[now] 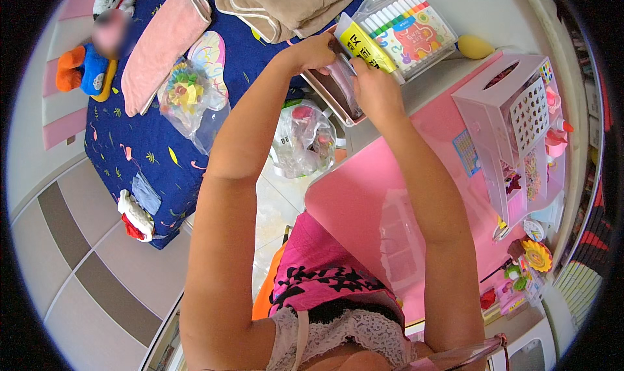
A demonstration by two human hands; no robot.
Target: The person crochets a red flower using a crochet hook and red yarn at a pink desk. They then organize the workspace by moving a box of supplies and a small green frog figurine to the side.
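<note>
Both hands are at a narrow, open pinkish box [319,89] beyond the pink table's far corner. My left hand [314,54] bends over the box's far end, its fingers curled inward and partly hidden. My right hand [379,90] is at the box's right side, thumb and fingers by the rim. Between the hands, a clear plastic packet [341,81] lies inside the box. What each hand grips is hard to tell. Next to my right fingers leans a yellow packet [365,44] bearing writing. Behind it stands a clear case of marker pens [404,24].
A white and pink organiser [492,95] stands on the pink table [356,190]. Below the box, a clear bag of items [304,139] sits near the bed. On the blue bed cover [141,151] lie a pink folded blanket [165,49], brown blanket [292,5] and plastic-wrapped flower [185,90].
</note>
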